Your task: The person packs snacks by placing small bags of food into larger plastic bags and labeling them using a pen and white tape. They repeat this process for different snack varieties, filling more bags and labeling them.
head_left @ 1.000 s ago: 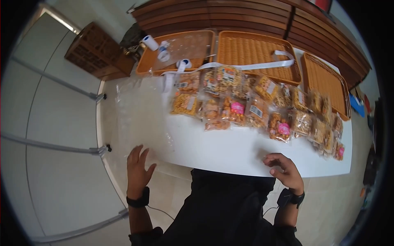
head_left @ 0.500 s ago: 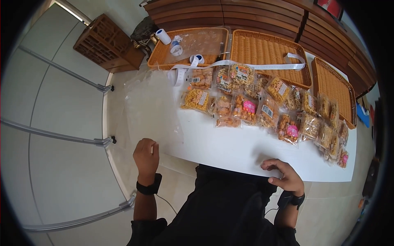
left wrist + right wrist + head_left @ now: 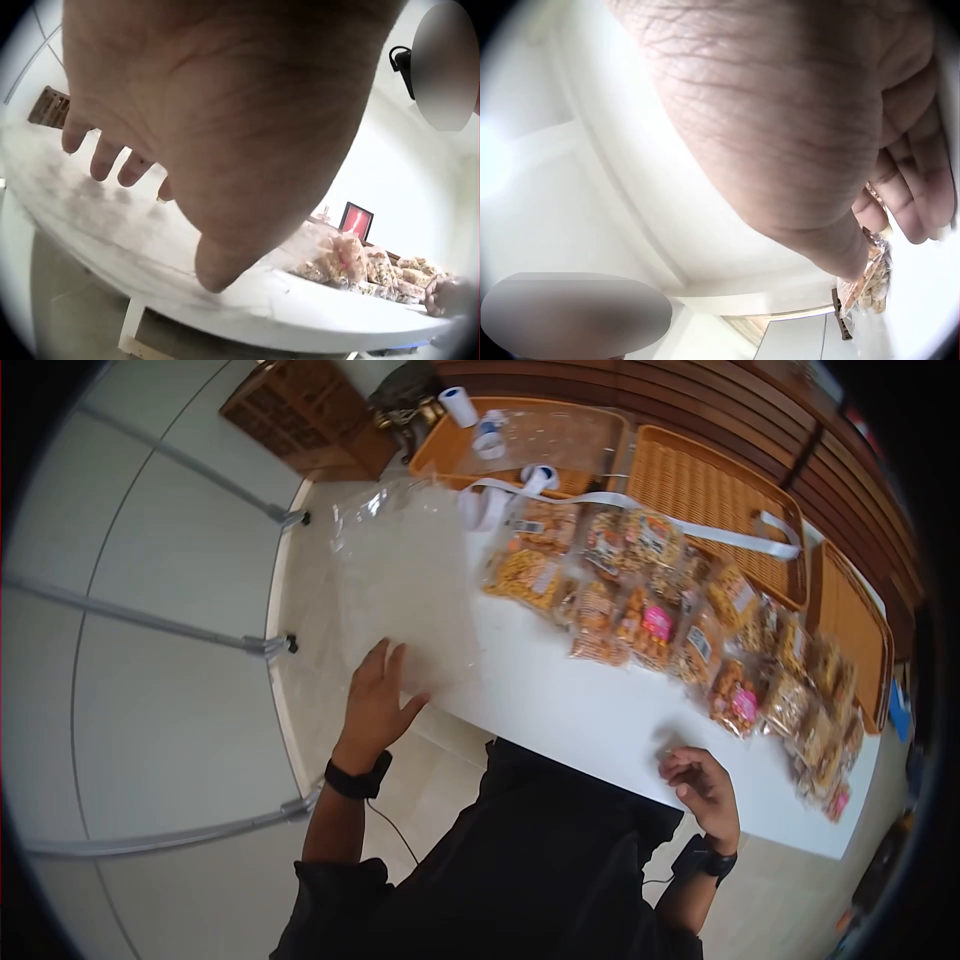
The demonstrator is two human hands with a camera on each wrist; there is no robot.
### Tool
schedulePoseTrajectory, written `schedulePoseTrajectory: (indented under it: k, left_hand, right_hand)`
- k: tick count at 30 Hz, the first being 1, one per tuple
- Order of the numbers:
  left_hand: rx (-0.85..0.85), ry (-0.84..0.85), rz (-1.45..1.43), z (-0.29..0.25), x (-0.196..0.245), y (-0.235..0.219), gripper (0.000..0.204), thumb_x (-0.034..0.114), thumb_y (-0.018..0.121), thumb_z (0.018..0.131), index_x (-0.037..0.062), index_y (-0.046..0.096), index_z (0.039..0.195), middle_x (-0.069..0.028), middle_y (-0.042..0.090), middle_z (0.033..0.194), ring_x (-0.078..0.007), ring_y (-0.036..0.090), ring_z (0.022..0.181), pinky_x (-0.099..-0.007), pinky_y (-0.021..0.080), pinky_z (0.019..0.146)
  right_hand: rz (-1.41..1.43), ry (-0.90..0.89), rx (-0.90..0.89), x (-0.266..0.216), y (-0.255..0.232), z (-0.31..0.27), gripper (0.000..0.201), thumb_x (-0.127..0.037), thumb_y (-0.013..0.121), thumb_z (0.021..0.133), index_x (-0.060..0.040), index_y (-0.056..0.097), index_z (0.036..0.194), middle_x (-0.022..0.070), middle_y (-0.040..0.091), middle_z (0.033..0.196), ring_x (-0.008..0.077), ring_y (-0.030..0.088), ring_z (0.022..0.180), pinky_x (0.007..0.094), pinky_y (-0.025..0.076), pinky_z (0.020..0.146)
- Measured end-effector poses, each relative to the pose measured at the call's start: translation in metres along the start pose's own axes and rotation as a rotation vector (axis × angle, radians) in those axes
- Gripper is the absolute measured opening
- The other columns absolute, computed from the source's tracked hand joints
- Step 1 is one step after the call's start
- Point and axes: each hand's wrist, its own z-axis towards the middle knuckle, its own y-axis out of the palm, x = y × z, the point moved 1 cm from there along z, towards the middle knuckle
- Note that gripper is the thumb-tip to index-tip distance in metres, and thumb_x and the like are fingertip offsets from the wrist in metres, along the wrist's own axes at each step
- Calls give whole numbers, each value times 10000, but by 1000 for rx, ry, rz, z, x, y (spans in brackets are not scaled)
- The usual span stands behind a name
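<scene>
Spread fingers mark my left hand (image 3: 378, 705), which lies over the near edge of a large clear plastic sheet (image 3: 400, 580) at the table's left end; whether it touches the sheet I cannot tell. In the left wrist view the left hand (image 3: 217, 127) holds nothing, its fingers apart above the sheet (image 3: 97, 202). My right hand (image 3: 705, 795) rests at the table's front edge, fingers loosely bent and holding nothing. The right wrist view shows the right hand (image 3: 780, 127) with packaged snacks (image 3: 870, 281) beyond it. Clear snack packets (image 3: 650, 625) lie in rows across the white table (image 3: 570, 705).
Wicker trays (image 3: 700, 480) stand along the table's back, one with paper rolls (image 3: 458, 406) and a clear plastic piece. A white paper strip (image 3: 700, 532) runs across the trays. Grey panels (image 3: 180, 560) with metal bars stand at the left, beside a carved wooden cabinet (image 3: 310, 410).
The left hand has moved forward over the sheet, and its fingers, bent half a second ago, are spread again. The head view has turned. The right hand stays by the front edge.
</scene>
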Motion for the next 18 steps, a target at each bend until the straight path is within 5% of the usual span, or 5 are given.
schedulePoseTrajectory:
  k: [8, 18]
  left_hand:
    - [103, -112, -160, 6, 3, 13, 329, 166, 744, 837, 36, 651, 1124, -105, 686, 1146, -317, 660, 1028, -383, 550, 850]
    - [-15, -161, -454, 14, 0, 7, 287, 163, 749, 827, 27, 668, 1067, -120, 680, 1043, -310, 659, 931, -370, 542, 789]
  right_hand:
    - [2, 45, 6, -4, 1, 4, 450, -13, 687, 889, 9, 545, 1315, 88, 655, 1097, 167, 613, 964, 322, 494, 909]
    - [-4, 33, 52, 0, 7, 5, 423, -22, 672, 900, 15, 547, 1302, 77, 650, 1096, 149, 606, 923, 299, 486, 872]
